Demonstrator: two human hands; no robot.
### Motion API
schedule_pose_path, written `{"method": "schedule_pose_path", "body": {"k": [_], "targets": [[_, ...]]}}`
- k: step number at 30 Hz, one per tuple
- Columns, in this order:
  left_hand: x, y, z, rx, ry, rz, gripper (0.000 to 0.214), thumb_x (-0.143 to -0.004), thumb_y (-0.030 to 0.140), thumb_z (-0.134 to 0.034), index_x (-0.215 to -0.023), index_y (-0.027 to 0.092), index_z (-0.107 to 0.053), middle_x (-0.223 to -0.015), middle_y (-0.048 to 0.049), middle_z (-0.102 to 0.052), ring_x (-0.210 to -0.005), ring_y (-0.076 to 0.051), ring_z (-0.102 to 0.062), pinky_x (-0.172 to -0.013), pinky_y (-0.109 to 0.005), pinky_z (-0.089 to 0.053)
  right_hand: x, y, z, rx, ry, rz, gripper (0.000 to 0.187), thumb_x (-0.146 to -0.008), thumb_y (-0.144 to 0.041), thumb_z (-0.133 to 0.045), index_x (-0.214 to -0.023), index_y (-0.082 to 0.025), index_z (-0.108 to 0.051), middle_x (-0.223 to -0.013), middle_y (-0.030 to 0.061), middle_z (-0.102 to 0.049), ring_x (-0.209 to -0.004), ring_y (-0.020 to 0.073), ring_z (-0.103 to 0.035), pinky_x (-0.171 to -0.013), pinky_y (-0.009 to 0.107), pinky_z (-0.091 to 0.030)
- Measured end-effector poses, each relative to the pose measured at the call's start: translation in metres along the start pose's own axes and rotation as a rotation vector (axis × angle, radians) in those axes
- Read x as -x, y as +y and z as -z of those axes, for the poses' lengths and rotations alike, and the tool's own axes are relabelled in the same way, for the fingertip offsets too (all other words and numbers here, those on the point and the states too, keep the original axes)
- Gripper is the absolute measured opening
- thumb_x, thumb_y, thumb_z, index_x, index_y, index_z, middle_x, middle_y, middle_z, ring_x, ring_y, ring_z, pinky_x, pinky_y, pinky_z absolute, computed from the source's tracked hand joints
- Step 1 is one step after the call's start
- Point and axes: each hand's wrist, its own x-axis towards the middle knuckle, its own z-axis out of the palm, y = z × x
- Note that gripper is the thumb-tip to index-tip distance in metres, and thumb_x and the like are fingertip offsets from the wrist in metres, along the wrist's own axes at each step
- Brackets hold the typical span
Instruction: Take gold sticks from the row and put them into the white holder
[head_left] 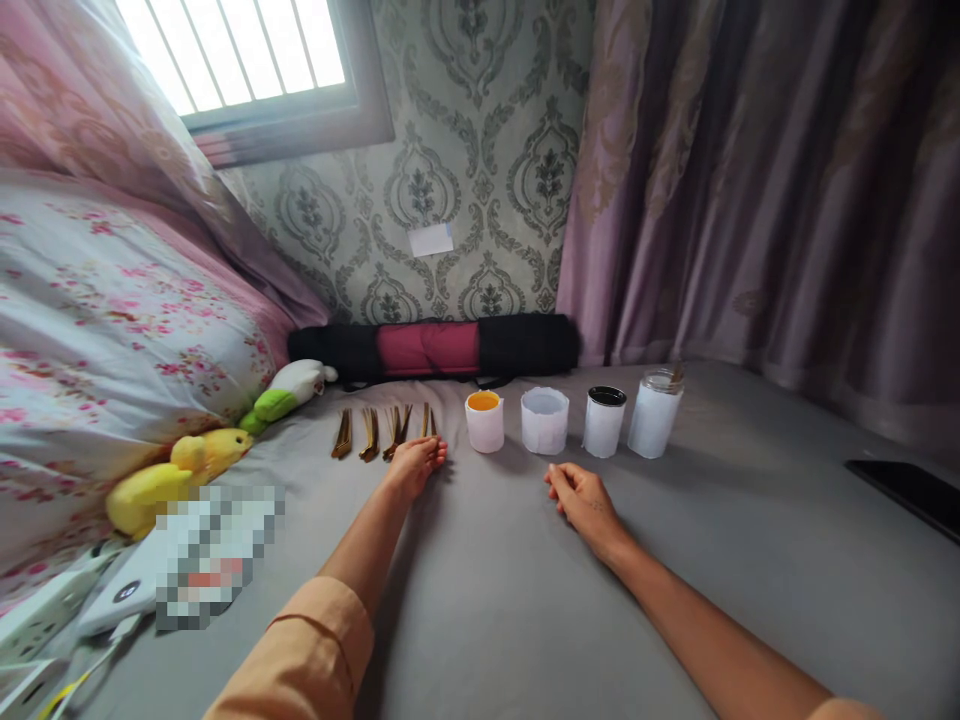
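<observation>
My left hand (418, 466) is at the near end of a small group of thin gold-brown sticks (426, 418), its fingers curled. The hand hides their lower ends, so I cannot tell whether it grips them. To its left lie three similar bunches: a left one (342, 436), a middle one (369, 436) and a fanned one (397, 432). Over the sheet, my right hand (589, 505) has its fingers curled together, with nothing visible in them. Just beyond it stand a white-wrapped cup with an orange inside (485, 425), a wider pale cup (544, 424) and a dark-mouthed white container (603, 425).
A tall white-wrapped glass jar (655, 418) ends the row. Behind lies a black and maroon rolled bag (435, 347). Plush toys (180, 465), a white power bank (124, 595) and a power strip (52, 610) are at left. A dark phone (907, 492) lies on the grey sheet (525, 620).
</observation>
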Motion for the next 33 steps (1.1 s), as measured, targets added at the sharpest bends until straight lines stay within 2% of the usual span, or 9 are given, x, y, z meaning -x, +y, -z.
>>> {"method": "schedule_pose_path", "body": {"k": [20,33], "targets": [[0.034,-0.012,-0.018,0.184,-0.083,0.056,0.013,-0.073,-0.001,-0.05,-0.08,0.008,-0.057,-0.067,-0.0052,-0.059,-0.053,-0.004,-0.055,-0.05,-0.014,-0.047,0.001,0.0,0.0,0.0,-0.008,-0.012,0.037,-0.074,-0.049,-0.041,-0.071,-0.015,-0.055,-0.055,-0.0005,-0.051,-0.041,0.0076,-0.043,-0.037,0.018,-0.031],[0.055,-0.031,-0.032,0.19,-0.141,-0.037,0.014,-0.071,0.009,-0.057,-0.085,0.008,-0.059,-0.076,-0.0094,-0.063,-0.058,-0.007,-0.056,-0.052,-0.017,-0.046,0.002,0.0,0.001,-0.004,-0.019,-0.009,0.036,-0.075,-0.047,-0.04,-0.072,-0.015,-0.055,-0.056,-0.0006,-0.05,-0.042,0.007,-0.042,-0.037,0.017,-0.03]]}}
